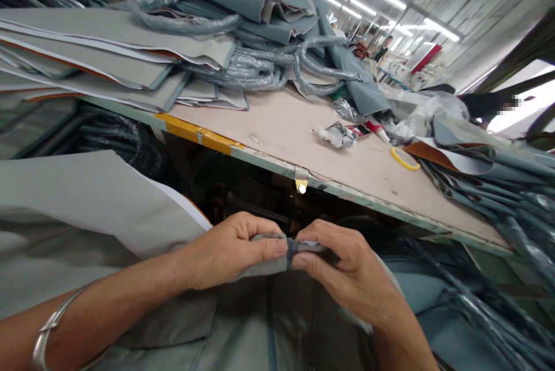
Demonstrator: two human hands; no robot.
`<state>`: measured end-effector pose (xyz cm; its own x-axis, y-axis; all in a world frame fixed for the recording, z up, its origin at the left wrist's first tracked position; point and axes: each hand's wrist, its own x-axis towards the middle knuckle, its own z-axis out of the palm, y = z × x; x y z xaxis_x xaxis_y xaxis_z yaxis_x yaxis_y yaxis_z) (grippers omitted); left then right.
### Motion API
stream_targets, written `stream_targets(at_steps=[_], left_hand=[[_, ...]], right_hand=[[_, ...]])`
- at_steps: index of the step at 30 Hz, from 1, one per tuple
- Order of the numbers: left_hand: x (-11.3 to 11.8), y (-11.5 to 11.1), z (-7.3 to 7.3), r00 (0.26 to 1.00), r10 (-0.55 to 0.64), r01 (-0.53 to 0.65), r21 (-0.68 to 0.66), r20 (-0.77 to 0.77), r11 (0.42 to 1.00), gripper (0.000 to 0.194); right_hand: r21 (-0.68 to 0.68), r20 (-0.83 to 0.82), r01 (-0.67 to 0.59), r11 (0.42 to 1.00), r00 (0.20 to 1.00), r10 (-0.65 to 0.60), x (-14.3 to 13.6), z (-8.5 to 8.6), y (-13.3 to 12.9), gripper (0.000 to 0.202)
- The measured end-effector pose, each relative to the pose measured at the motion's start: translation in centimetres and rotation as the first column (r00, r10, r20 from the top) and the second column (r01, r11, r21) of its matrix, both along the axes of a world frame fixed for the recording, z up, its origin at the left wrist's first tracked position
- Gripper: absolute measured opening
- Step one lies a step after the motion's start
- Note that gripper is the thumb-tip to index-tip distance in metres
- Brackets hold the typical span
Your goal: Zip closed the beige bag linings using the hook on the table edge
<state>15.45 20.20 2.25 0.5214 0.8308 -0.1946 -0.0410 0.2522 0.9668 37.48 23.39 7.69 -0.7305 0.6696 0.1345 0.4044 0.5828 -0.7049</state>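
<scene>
Both hands meet at the lower middle of the head view, over a large piece of grey fabric that spreads to the left. My left hand pinches a folded edge of this fabric between thumb and fingers. Close beside it, my right hand is closed on the same edge, thumb below and fingers above, next to a dark blue-grey binding strip. A pale sliver shows between the right fingers; what it is I cannot make out. The fabric hangs down below the hands.
A worktable crosses ahead, yellow tape on its edge. Stacked grey panels lie at left, plastic-wrapped blue-grey tubing behind. A yellow tape roll and folded blue-grey pieces are at right. A person is far back.
</scene>
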Motion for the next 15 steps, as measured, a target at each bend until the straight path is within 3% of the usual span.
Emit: stream_targets(at_steps=[10, 15], left_hand=[[2.0, 0.9, 0.2, 0.997, -0.002, 0.010, -0.111, 0.071, 0.994, 0.043], [2.6, 1.0, 0.1, 0.995, 0.061, -0.043, -0.203, 0.082, 0.978, 0.048]], right_hand=[[0.288, -0.071, 0.043, 0.957, 0.997, -0.023, 1.1, -1.6, -1.3, 0.007], [0.512, -0.044, 0.060, 0.857, 0.998, -0.044, 1.1, -1.7, -2.1, 0.011]])
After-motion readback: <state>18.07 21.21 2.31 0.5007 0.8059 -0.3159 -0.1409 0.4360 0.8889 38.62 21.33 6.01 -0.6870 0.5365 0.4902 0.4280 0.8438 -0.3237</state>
